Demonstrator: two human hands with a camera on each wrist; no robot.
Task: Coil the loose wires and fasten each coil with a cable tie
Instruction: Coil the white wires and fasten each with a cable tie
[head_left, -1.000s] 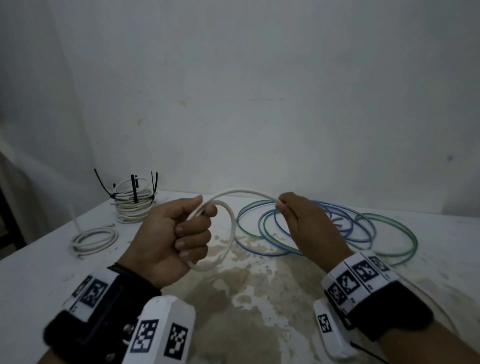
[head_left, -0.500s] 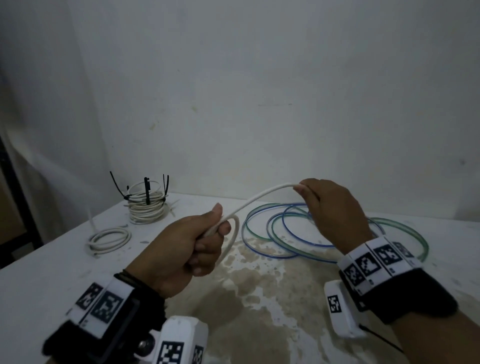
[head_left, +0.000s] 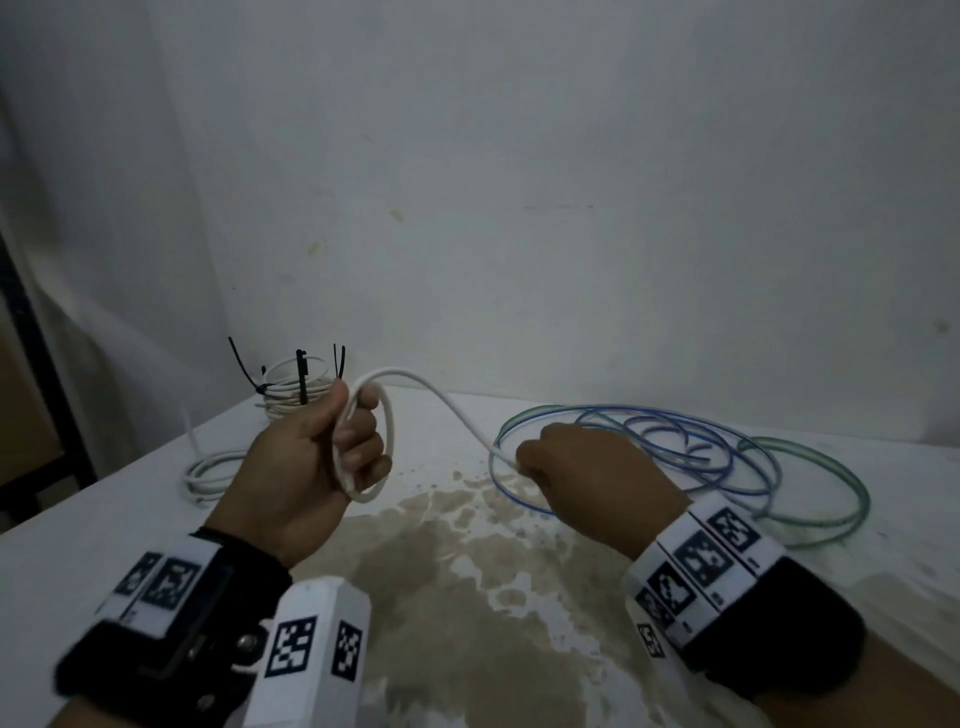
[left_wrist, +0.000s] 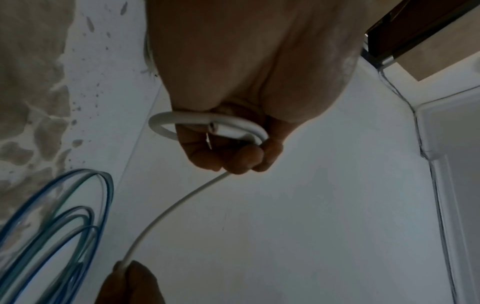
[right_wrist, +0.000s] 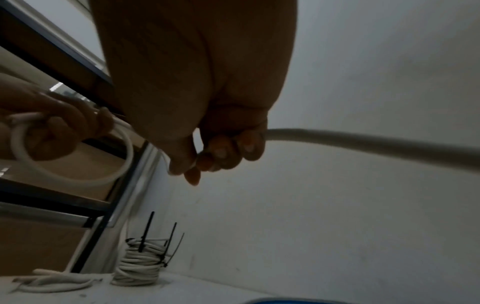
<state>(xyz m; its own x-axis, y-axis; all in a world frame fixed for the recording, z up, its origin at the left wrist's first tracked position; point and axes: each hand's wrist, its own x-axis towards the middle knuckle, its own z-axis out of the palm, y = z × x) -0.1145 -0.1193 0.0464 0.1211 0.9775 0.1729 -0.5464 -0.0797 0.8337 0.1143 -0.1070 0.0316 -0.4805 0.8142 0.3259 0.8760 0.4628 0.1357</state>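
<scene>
Right now I am holding a small loop of the white wire (head_left: 387, 441) in my left hand (head_left: 306, 467), fingers curled round it and thumb pressing on top, raised above the table (head_left: 93, 551). From the left wrist view, the wire's cut end is lying inside that loop against my fingers (left_wrist: 233, 158). From the top of the loop the wire is arching over and running down to my right hand (head_left: 587, 478), which is gripping it between curled fingers and thumb (the right wrist view is showing the wire leaving the far side of that fist). That hand is sitting low, just above the near edge of the blue and green wires (head_left: 717, 457), which are lying in wide loose rings on the table's right side.

Behind my left hand, at the back of the table near the wall (head_left: 519, 156), a stack of coiled white wire (head_left: 291, 395) is standing with black cable ties (head_left: 301, 379) sticking up from it. Nearer and to its left a loose white coil (head_left: 208, 473) is lying flat. A brownish stain (head_left: 441, 571) is spreading over the table between and below my wrists, each of which is wearing a black band with printed markers (head_left: 711, 551).
</scene>
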